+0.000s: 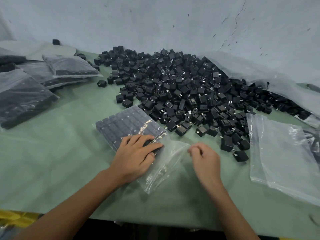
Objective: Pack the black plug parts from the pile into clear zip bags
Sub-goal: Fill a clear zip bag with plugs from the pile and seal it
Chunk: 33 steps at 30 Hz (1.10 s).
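A big pile of black plug parts [181,87] covers the middle and right of the green table [52,170]. In front of it lies a clear zip bag [128,125] filled with neat rows of plug parts, its open end [166,165] pointing toward me. My left hand [135,156] lies on the bag's near end, fingers spread flat over the last parts. My right hand [206,158] is just right of the bag's mouth, its fingers curled and pinching the bag's corner edge.
Several filled bags [26,94] are stacked at the left, another filled bag [72,66] behind them. Empty clear bags [280,156] lie flat at the right. A large crumpled plastic sheet [259,71] edges the pile's right side. Loose parts [240,155] sit near my right hand.
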Available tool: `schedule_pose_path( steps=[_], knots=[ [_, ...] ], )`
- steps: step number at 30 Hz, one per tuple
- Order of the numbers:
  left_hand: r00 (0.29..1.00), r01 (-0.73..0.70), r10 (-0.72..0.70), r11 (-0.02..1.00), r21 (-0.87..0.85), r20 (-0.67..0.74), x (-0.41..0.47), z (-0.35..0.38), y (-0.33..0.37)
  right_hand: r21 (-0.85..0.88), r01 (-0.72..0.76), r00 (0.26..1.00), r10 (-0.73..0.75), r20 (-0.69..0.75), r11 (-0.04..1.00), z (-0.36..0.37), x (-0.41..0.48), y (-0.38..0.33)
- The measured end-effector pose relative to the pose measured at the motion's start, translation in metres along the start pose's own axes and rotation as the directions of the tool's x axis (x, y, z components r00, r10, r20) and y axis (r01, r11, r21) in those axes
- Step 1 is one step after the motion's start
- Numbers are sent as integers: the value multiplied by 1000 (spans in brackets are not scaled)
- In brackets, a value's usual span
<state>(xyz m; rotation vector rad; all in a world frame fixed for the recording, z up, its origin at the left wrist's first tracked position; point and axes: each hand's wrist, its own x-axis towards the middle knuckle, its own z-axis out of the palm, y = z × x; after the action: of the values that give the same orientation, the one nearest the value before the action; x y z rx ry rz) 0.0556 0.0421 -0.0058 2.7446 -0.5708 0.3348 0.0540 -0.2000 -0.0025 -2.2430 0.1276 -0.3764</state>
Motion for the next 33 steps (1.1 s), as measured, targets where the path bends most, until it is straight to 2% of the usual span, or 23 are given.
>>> schedule_pose_path(
  steps=[2, 4, 6, 8, 11, 13, 15, 18, 20, 23, 25, 28, 30, 33],
  knots=[
    [1000, 0, 0, 1000, -7, 3, 0, 0, 0, -169, 85, 994, -96, -56, 982, -10, 26, 10],
    [1000, 8, -8, 1000, -13, 9, 0, 0, -1, -340, 117, 993, -110, 38, 933, -15, 54, 18],
    [1000, 15, -15, 1000, -9, 12, 1, 0, -1, -478, 126, 984, -49, 169, 869, -15, 76, 25],
    [1000, 18, -18, 1000, -6, 15, 1, 0, -1, -548, 143, 968, -2, 251, 824, -13, 91, 29],
    [1000, 19, -19, 1000, -1, 13, 1, -1, 0, -557, 111, 963, 50, 266, 823, -10, 101, 28],
    [1000, 18, -18, 1000, -2, 9, 1, -1, 0, -506, 75, 975, 43, 218, 859, -9, 98, 25],
    [1000, 21, -20, 1000, -5, 5, 0, -1, 0, -380, 58, 989, -1, 150, 923, -11, 87, 22],
    [1000, 13, -13, 1000, -3, 0, 1, -1, 0, -46, -18, 990, 24, 140, 999, -19, 53, 16],
    [1000, 12, -12, 1000, -4, -4, 1, -1, 0, 169, -70, 991, 49, 124, 983, -25, 25, 14],
    [1000, 12, -12, 1000, -4, -11, 1, -1, 1, 337, -107, 987, 59, 151, 935, -29, -13, 14],
    [1000, 14, -14, 1000, 1, -12, 1, -1, 1, 364, -129, 978, 57, 200, 922, -25, -30, 12],
    [1000, 16, -16, 1000, 15, -3, 0, -2, 2, 282, -97, 959, 13, 284, 954, -10, -41, 3],
    [1000, 17, -17, 1000, 19, 3, 0, -3, 2, 234, -41, 967, -21, 255, 971, 2, -43, -6],
    [1000, 18, -18, 999, 27, 11, 0, -4, 3, 180, -20, 991, -5, 132, 983, 20, -39, -20]
  ],
)
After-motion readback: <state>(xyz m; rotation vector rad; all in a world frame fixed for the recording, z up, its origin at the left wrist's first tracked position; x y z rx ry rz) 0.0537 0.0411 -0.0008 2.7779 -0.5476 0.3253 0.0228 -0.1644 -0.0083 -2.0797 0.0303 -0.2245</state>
